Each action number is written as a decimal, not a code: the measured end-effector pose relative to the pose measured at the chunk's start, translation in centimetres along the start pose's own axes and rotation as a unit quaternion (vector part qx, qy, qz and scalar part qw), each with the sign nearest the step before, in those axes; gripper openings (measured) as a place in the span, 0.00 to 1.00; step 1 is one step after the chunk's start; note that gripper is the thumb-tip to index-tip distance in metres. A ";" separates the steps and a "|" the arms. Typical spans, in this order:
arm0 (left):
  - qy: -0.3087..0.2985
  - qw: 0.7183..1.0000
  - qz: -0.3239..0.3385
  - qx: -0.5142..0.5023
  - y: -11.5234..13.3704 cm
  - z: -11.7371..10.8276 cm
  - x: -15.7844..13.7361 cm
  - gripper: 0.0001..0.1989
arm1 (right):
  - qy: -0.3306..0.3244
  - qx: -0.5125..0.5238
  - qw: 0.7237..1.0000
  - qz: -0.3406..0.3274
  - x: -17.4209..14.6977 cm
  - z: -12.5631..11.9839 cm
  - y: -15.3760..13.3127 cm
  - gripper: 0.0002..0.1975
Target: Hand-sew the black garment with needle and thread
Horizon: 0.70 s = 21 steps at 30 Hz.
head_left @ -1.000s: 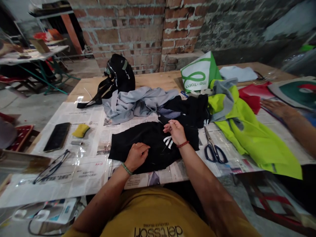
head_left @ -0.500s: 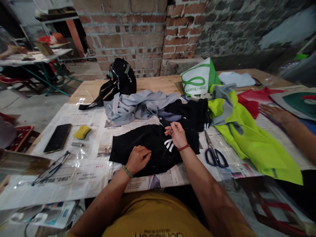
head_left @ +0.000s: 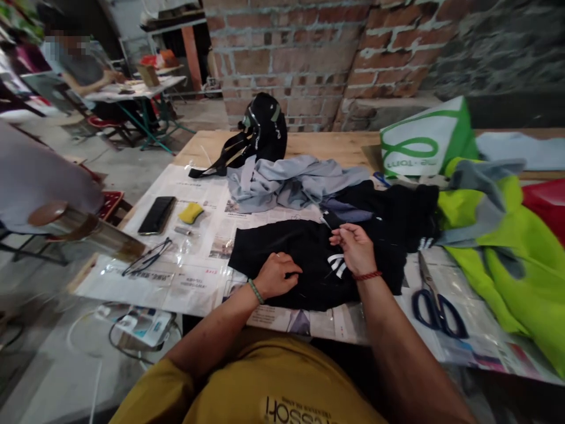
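Observation:
A black garment point(head_left: 282, 235) with white stripes lies spread over newspaper in front of me. My left hand point(head_left: 278, 275), wearing a green bead bracelet, rests on its near side, its curled fingers gripping the cloth. Over the right part of the garment, just above the stripes, my right hand point(head_left: 354, 246) is closed in a pinch; what sits between its fingertips is too small to make out. Scissors with dark blue handles point(head_left: 436, 306) lie to the right of that hand. A grey cloth point(head_left: 300, 179) and another black cloth point(head_left: 397, 206) are bunched behind the garment.
To the left are a phone point(head_left: 156, 215), a yellow sponge point(head_left: 190, 212), eyeglasses point(head_left: 148, 259) and a tilted bottle point(head_left: 88, 229). A black bag point(head_left: 265, 126) and a green-white bag point(head_left: 428, 138) stand at the back. A neon-yellow garment point(head_left: 498, 247) covers the right. People sit at left.
My view has swung left, so everything appears shifted right and the bottle shows more fully. Both hands keep nearly the same places on the black garment.

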State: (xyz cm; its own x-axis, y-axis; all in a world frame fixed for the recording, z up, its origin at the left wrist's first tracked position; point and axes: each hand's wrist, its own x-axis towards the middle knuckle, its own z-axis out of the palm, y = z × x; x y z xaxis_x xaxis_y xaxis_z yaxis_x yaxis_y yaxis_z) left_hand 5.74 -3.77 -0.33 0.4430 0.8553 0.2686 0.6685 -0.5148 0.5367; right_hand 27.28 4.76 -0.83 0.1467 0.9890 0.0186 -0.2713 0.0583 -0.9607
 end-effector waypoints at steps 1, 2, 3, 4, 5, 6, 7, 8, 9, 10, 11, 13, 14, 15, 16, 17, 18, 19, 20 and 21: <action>0.000 1.000 0.001 -0.002 -0.1 0.0 0.0 0.09 | 0.000 -0.003 1.000 0.000 0.0 0.0 0.1 0.11; -0.001 1.000 0.002 -0.002 -0.2 0.0 0.0 0.09 | -0.001 -0.007 1.000 0.000 0.1 0.0 0.1 0.10; -0.003 1.000 0.002 -0.002 -0.2 0.0 0.0 0.09 | -0.001 -0.011 1.000 -0.002 0.2 0.0 0.2 0.10; -0.004 1.000 0.003 -0.002 -0.2 0.0 0.0 0.09 | -0.001 -0.014 1.000 -0.004 0.2 0.0 0.3 0.10; -0.005 1.000 0.005 -0.005 -0.2 -0.1 0.1 0.09 | 0.000 -0.017 1.000 -0.005 0.2 0.0 0.3 0.10; -0.004 1.000 0.006 -0.010 -0.2 -0.2 0.1 0.08 | -0.001 -0.020 1.000 -0.006 0.2 0.0 0.3 0.10; -0.002 1.000 0.008 -0.017 -0.2 -0.2 0.1 0.08 | -0.002 -0.022 1.000 -0.006 0.2 0.0 0.3 0.10; 0.000 1.000 0.010 -0.026 -0.1 -0.3 0.1 0.08 | -0.002 -0.026 1.000 -0.006 0.2 0.0 0.3 0.10; 0.004 0.999 0.011 -0.035 -0.1 -0.4 0.0 0.08 | -0.005 -0.030 1.000 -0.005 0.1 0.0 0.2 0.10; 0.006 0.999 0.013 -0.044 -0.1 -0.4 0.0 0.08 | -0.008 -0.035 0.999 -0.005 0.1 0.0 0.2 0.10; 0.010 0.999 0.013 -0.050 -0.1 -0.4 0.0 0.08 | -0.010 -0.040 0.999 -0.007 0.0 0.0 0.2 0.10; 0.020 0.998 0.016 -0.055 0.0 -0.4 0.0 0.08 | -0.016 -0.047 0.999 -0.009 0.0 0.0 0.2 0.10; 0.022 0.998 0.016 -0.056 0.0 -0.4 0.0 0.07 | -0.017 -0.049 0.999 -0.010 0.0 0.0 0.2 0.10; 0.022 0.998 0.017 -0.058 0.0 -0.4 0.0 0.07 | -0.016 -0.048 0.999 -0.011 0.0 0.0 0.2 0.10; 0.020 0.998 0.017 -0.060 0.0 -0.4 0.0 0.07 | -0.013 -0.046 0.999 -0.011 0.0 0.0 0.2 0.11; 0.015 0.998 0.017 -0.062 0.0 -0.5 -0.1 0.07 | -0.010 -0.044 0.999 -0.011 0.0 0.0 0.2 0.11; 0.009 0.998 0.016 -0.063 0.1 -0.5 -0.1 0.07 | -0.008 -0.043 0.999 -0.011 -0.1 0.0 0.2 0.11; 0.000 0.998 0.013 -0.064 0.1 -0.5 -0.1 0.07 | -0.007 -0.045 0.999 -0.011 -0.1 0.0 0.3 0.11; -0.009 0.998 0.010 -0.064 0.0 -0.5 -0.1 0.06 | -0.008 -0.049 0.999 -0.012 0.0 0.0 0.4 0.11; -0.017 0.998 0.006 -0.063 0.0 -0.5 -0.2 0.06 | -0.009 -0.055 0.998 -0.013 0.0 0.1 0.5 0.11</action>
State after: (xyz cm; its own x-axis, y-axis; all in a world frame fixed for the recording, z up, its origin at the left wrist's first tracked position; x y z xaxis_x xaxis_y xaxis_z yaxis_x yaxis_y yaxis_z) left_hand 5.37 -3.89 0.06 0.4723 0.8456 0.2488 0.5832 -0.5114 0.6312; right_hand 27.06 4.82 -1.31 0.1359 0.9895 0.0486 -0.1605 0.0704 -0.9845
